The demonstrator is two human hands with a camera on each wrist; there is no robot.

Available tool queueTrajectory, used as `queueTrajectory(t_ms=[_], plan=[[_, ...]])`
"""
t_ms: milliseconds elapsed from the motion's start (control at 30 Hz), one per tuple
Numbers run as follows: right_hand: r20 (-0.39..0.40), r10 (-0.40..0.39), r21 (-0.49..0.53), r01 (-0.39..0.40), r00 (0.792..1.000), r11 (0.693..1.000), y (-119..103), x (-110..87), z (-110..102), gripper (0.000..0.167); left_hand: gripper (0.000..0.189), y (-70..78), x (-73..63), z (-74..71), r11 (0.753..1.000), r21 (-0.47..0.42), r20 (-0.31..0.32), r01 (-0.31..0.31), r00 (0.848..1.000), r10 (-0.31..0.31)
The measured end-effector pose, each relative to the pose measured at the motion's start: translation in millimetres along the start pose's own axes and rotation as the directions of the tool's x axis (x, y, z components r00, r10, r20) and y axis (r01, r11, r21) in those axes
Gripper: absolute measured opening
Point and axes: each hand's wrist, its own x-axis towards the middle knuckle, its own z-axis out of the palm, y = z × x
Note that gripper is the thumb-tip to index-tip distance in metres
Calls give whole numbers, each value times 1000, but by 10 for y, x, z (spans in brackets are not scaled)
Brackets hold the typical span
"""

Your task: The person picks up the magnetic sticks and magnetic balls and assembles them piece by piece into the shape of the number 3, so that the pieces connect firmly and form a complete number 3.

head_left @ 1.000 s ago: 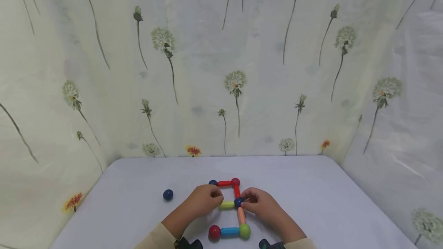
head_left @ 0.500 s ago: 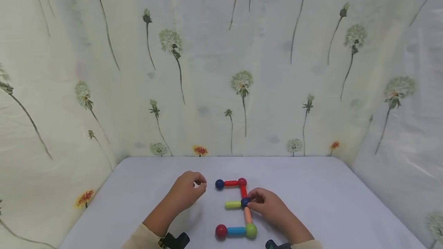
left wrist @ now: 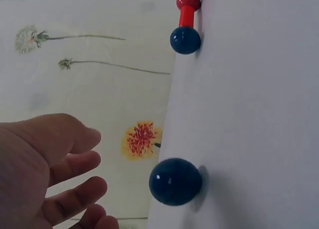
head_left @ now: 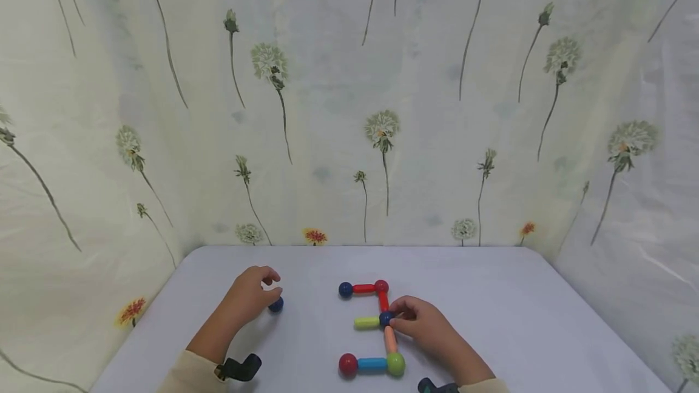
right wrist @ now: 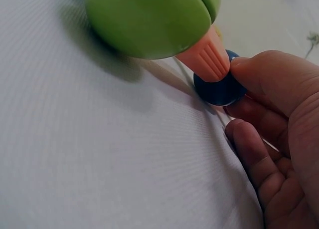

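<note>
A chain of coloured rods and balls lies on the table. My right hand (head_left: 420, 323) pinches its middle blue ball (right wrist: 219, 89) between thumb and fingers. From that ball run a yellow-green rod (head_left: 367, 322), a red rod (head_left: 383, 302) and an orange rod (right wrist: 207, 57). The orange rod leads to a green ball (head_left: 395, 364), joined by a blue rod (head_left: 372, 364) to a red ball (head_left: 347, 366). At the far end are another red ball, a red rod and a blue ball (head_left: 346, 290). My left hand (head_left: 248, 296), fingers apart and holding nothing, hovers beside a loose blue ball (left wrist: 175, 181).
The white table (head_left: 480, 284) ends at the back against a curtain (head_left: 327, 77) printed with dandelions, which also closes in both sides. Dark wrist-worn devices (head_left: 240, 367) sit on both forearms.
My left hand has left the yellow-green rod and moved left to the loose blue ball. The right hand keeps its pinch on the middle blue ball. The head view has shifted slightly.
</note>
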Motion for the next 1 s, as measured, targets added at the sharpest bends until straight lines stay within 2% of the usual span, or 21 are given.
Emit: queueTrajectory(t_ms=[233, 467, 667, 1000], plan=[[-10, 12, -5, -12, 1000, 1000, -11, -6, 5, 29, 37, -293, 33, -54, 994, -108, 99, 11, 995, 0], [-12, 17, -5, -17, 1000, 1000, -10, -19, 6, 26, 45, -386, 32, 25, 980, -197, 170, 18, 985, 16], [-2, 9, 4, -9, 1000, 1000, -9, -31, 11, 25, 35, -454, 62, 135, 985, -169, 182, 18, 983, 14], [0, 1, 12, -1, 1000, 1000, -11, -12, 6, 26, 26, -435, 39, 161, 985, -171, 166, 35, 986, -6]])
